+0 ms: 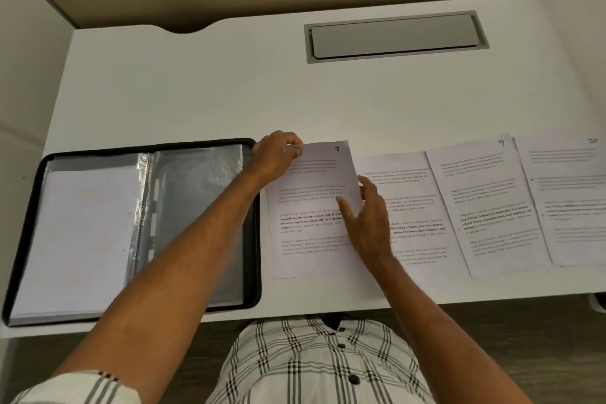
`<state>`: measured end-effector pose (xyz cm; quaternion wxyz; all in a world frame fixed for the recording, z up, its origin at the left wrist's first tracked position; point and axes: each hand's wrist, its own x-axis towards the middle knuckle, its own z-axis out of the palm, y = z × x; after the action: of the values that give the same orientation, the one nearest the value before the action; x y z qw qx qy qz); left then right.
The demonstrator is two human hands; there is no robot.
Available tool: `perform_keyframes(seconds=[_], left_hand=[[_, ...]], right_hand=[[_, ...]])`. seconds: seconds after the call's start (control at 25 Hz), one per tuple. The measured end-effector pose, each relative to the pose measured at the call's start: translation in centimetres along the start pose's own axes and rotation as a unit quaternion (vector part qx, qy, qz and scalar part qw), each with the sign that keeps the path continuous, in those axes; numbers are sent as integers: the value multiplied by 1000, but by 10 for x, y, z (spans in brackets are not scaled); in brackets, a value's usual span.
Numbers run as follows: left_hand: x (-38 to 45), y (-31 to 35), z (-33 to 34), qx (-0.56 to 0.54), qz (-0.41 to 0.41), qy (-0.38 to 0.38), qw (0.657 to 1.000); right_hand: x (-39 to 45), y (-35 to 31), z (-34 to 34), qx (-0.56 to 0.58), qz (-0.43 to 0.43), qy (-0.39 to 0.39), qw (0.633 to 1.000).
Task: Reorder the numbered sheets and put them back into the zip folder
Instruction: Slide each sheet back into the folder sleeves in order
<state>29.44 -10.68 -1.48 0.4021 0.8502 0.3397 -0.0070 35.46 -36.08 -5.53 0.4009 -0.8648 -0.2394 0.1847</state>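
- Sheet 7 point(311, 207): on tabletop point(196, 92), right of open zip folder point(131, 226).
- Left hand point(275, 154): grip pinches its top-left corner.
- Right hand point(367, 216): thumb and fingers pinch its right edge.

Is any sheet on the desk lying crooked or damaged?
No damage shows. The sheet marked 7 sits slightly tilted, overlapping the next sheet, because the left hand pinches its top corner and the right hand holds its right edge. The other sheets overlap in a row.
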Motion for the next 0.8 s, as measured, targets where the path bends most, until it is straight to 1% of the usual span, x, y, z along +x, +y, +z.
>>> perform_keyframes(seconds=[0.12,0.16,0.32,0.4,0.52,0.6,0.64,0.68,0.72,0.8], left_hand=[[-8,7,-11,-20,36,32,999],[-12,9,-16,-24,44,42,998],[-31,11,-46,-45,51,78,995],[-41,-1,-61,-60,52,116,990],[-54,-31,-80,-65,58,209,974],[-63,-60,-91,-84,7,256,963],[-67,-77,-94,-87,-30,256,962],[-72,-94,-98,-73,-61,237,967],[-76,-112,-101,-38,-87,208,974],[-85,-148,-106,83,-108,140,981]], right_hand=[[16,-23,-11,47,9,5,999],[22,-29,-14,50,11,-9,999],[36,-54,-16,6,-33,-139,990],[36,-66,-12,-39,-53,-163,984],[36,-84,-4,-81,-62,-131,986],[35,-101,0,-79,-68,-96,990],[37,-110,1,-78,-70,-79,991],[37,-120,1,-76,-70,-62,993],[38,-129,3,-68,-65,-46,995],[40,-148,8,-36,-47,-12,998]])
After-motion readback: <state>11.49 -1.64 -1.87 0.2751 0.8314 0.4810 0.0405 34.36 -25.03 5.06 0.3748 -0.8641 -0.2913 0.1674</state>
